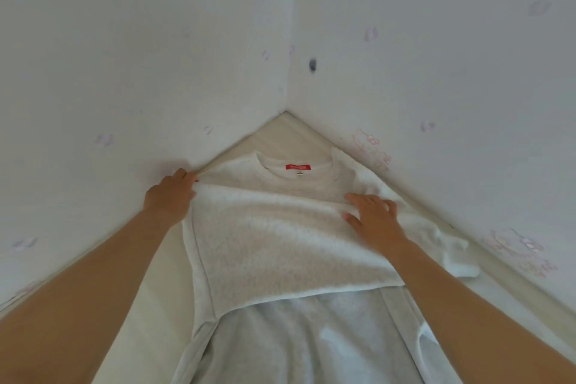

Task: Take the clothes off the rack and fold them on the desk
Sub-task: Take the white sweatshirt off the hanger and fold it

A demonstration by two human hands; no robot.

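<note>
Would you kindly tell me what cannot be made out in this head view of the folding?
- red label: head view, the wording is too small and blurred to read.
- white garment: head view, its lower end is cut off by the bottom edge, and the part below the collar is hidden by the folded-over panel.
- rack: lies wholly outside the head view.

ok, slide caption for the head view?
Left hand pinches, right hand rests on a white sweatshirt half-folded on the corner desk.

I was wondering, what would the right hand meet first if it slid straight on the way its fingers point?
Probably the sweatshirt's collar near the red label: the right hand lies on the folded-up fabric, fingers aimed that way, though depth is unclear.
</note>
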